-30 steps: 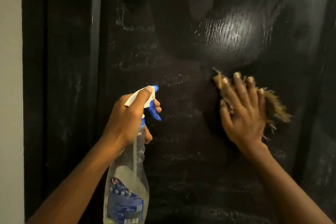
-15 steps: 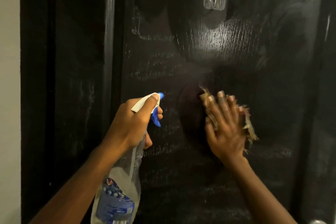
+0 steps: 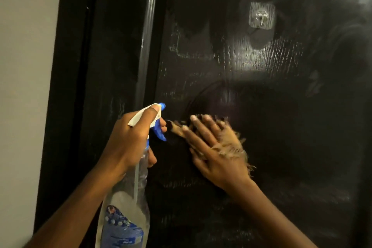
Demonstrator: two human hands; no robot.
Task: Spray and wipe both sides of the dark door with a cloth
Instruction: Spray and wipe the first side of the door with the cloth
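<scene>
The dark door (image 3: 281, 106) fills most of the view, its wood grain streaked with wet smears. My right hand (image 3: 213, 151) lies flat against it and presses a frayed tan cloth (image 3: 231, 145) onto the surface; the cloth sticks out around my fingers. Just to the left, my left hand (image 3: 130, 139) grips the neck of a clear spray bottle (image 3: 126, 207) with a white and blue trigger head (image 3: 155, 121), nozzle facing the door. The bottle hangs down from my fist, its blue label at the bottom edge.
A clear adhesive hook (image 3: 261, 16) is stuck on the door above my hands. The black door frame (image 3: 80, 86) runs down the left, with a pale wall (image 3: 26, 86) beside it.
My right hand has slid the cloth leftward and down across the door, ending close to the spray bottle. The view has shifted right; the left hand keeps its grip.
</scene>
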